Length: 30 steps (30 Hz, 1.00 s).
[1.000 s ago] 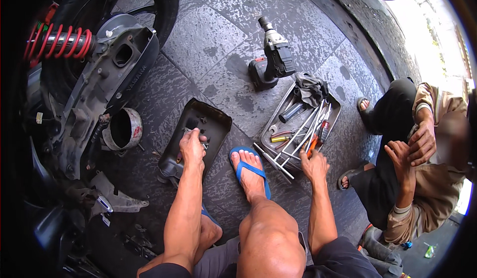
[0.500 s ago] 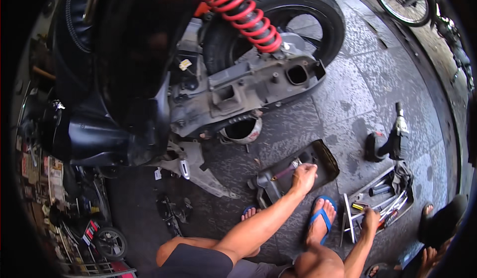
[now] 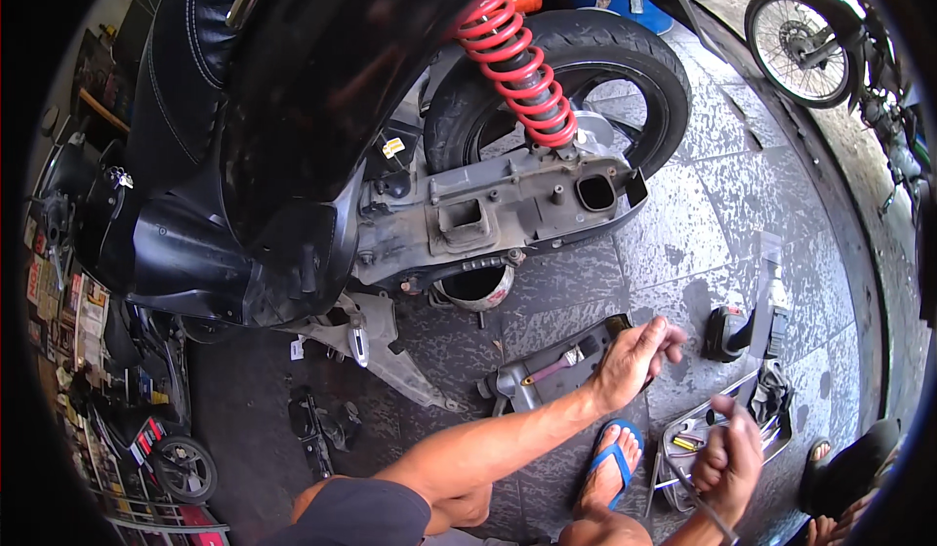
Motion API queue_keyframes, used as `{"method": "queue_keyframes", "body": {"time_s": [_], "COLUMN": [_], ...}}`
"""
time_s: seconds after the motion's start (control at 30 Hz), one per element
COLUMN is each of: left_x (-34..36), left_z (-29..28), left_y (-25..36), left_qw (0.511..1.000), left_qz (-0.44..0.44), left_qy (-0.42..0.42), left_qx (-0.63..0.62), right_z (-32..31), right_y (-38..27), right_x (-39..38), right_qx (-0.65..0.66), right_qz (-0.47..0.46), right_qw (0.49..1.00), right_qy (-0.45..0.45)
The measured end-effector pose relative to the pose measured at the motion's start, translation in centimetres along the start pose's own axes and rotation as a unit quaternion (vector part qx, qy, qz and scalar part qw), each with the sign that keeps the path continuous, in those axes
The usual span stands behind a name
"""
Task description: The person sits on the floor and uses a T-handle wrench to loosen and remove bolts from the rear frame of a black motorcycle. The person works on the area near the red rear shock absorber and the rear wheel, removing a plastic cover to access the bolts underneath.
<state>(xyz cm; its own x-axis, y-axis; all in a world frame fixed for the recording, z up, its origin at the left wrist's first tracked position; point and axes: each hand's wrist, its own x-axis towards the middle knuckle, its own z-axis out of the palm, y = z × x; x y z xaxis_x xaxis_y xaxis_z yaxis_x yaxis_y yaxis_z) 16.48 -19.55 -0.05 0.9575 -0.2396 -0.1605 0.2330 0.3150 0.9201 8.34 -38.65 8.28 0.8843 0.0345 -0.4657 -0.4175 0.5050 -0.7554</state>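
Note:
My left hand [image 3: 632,361] hovers over the right end of a dark cover-shaped pan [image 3: 509,387]. Its fingers are loosely curled, the thumb stands apart, and I see nothing in it. Inside the pan lies a brush [image 3: 551,368] with a purplish handle. My right hand [image 3: 730,458] is closed on a long metal rod tool [image 3: 708,512], raised over a tool tray [image 3: 787,427]. The rod runs down beside my forearm; a blurred, see-through streak extends upward from the hand. The tool's exact kind cannot be made out. Several hand tools lie in the tray, partly hidden by my hand.
A motor scooter with a bare engine case [image 3: 527,204], red shock spring [image 3: 522,78] and rear wheel [image 3: 664,97] fills the upper middle. A cordless power tool [image 3: 724,336] stands beyond the tray. Another person's leg [image 3: 849,463] is at right. A grey panel [image 3: 410,375] lies left of the pan.
My left hand has moved away from the brush, up and right. My right hand has lifted from the tray, with the rod now in it. The whole view has shifted slightly.

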Motion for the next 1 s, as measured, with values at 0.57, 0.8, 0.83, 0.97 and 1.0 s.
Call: {"method": "queue_keyframes", "body": {"time_s": [0.57, 0.8, 0.83, 0.97, 1.0], "left_x": [0.4, 0.5, 0.2, -1.2, -1.7], "left_z": [-9.8, -11.2, -11.3, -11.6, -12.2], "left_y": [7.6, 6.9, 7.2, 8.1, 7.7], "left_qw": [0.961, 0.968, 0.968, 0.973, 0.977], "left_qz": [-0.043, -0.024, -0.031, -0.081, -0.092], "left_qy": [0.271, 0.247, 0.244, 0.197, 0.159], "left_qx": [0.030, 0.048, 0.050, 0.085, 0.104], "right_z": [11.7, 12.6, 12.7, 13.0, 12.9], "right_y": [7.7, 10.4, 10.8, 12.4, 12.7], "right_x": [9.9, 9.6, 9.7, 9.8, 10.0], "right_qx": [0.182, 0.235, 0.251, 0.326, 0.338], "right_qz": [0.288, 0.284, 0.284, 0.311, 0.318], "right_qw": [0.889, 0.877, 0.871, 0.830, 0.819], "right_qy": [-0.307, -0.310, -0.313, -0.328, -0.338]}}
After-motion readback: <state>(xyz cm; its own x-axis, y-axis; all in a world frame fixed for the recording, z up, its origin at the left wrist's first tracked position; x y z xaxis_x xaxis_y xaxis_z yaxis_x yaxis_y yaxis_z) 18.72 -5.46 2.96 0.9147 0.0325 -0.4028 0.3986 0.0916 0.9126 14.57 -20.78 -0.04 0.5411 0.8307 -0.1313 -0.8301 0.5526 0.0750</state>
